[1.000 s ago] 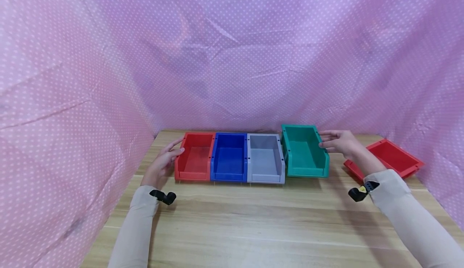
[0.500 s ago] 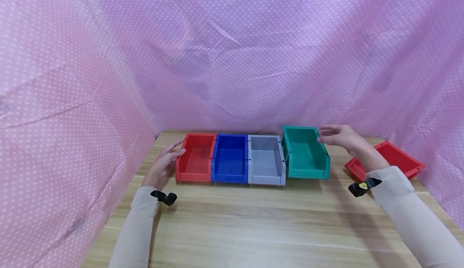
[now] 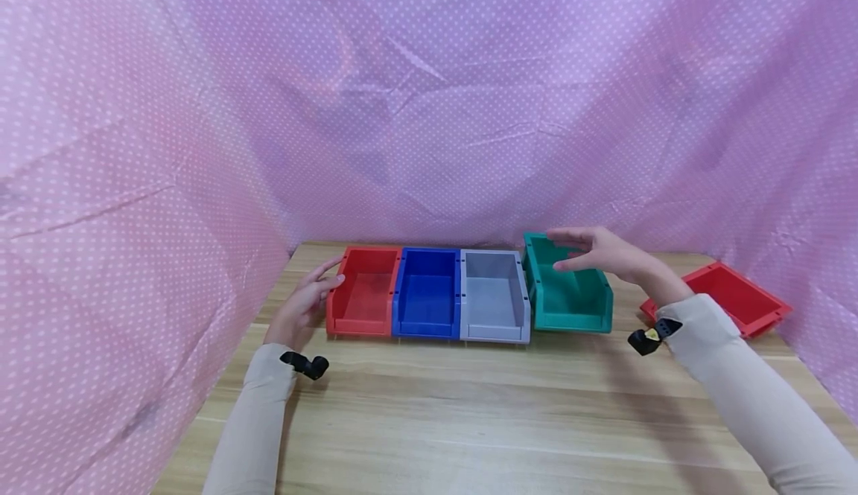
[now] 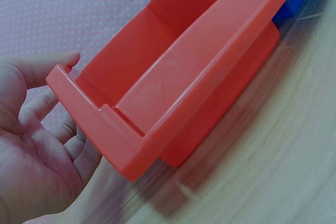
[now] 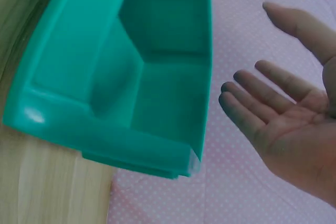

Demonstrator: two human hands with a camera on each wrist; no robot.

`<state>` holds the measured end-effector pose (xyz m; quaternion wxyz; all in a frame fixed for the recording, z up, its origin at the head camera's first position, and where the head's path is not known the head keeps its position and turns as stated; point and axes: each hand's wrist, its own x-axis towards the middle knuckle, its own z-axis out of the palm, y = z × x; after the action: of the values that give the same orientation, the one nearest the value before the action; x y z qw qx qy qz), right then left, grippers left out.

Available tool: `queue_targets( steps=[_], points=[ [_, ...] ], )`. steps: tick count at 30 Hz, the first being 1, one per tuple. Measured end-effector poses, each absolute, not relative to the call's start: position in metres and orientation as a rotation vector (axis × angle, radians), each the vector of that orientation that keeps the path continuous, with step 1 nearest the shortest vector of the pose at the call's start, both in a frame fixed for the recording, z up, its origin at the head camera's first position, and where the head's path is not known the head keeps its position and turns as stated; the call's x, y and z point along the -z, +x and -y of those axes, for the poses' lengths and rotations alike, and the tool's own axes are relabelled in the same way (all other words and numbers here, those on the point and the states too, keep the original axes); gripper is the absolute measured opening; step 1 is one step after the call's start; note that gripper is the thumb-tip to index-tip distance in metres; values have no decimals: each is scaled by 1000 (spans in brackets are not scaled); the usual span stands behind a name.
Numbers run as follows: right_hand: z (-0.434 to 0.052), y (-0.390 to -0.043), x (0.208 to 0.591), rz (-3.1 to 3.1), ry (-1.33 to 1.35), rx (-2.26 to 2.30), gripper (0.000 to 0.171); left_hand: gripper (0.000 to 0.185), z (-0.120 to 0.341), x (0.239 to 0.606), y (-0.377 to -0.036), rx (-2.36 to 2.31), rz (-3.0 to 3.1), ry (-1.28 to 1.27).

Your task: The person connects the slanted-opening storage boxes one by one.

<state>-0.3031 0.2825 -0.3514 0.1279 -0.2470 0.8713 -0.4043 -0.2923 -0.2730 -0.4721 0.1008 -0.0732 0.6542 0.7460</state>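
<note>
Three storage bins stand side by side in the head view: a red bin (image 3: 362,298), a blue bin (image 3: 427,298) and a grey bin (image 3: 494,301). My left hand (image 3: 307,305) holds the red bin's left wall, thumb over the rim and fingers along the outside, as the left wrist view shows. Right of the grey bin, a green bin (image 3: 570,309) sits slightly higher and askew. Above its right part my right hand (image 3: 611,253) hovers with fingers extended. In the right wrist view this hand is apart from the green bin and holds nothing.
Another red bin (image 3: 737,298) lies turned at the right of the wooden table (image 3: 429,413), partly behind the right forearm. A pink dotted curtain (image 3: 415,108) closes off the back and sides.
My right hand has let go of the green bin's right rim, lifted a little and moved left over the bin. The left hand stays at the red bin. The bins look almost unmoved.
</note>
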Motion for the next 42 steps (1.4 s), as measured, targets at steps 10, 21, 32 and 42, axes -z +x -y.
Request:
queue_targets(
  steps=[10,21,32,42],
  points=[
    [-268,-315,362,-2575,-803,989,79,64,271,474,-296,-2213,-1966,-201],
    [-265,-314,368,-2591,-825,902,80,64,270,473,-294,-2201,-1953,-238],
    [-263,-312,367,-2602,-834,873,81,66,272,472,-293,-2247,-1908,-134],
    [-259,-313,368,-2615,-865,810,81,65,272,474,-292,-2196,-1957,-164]
  ],
)
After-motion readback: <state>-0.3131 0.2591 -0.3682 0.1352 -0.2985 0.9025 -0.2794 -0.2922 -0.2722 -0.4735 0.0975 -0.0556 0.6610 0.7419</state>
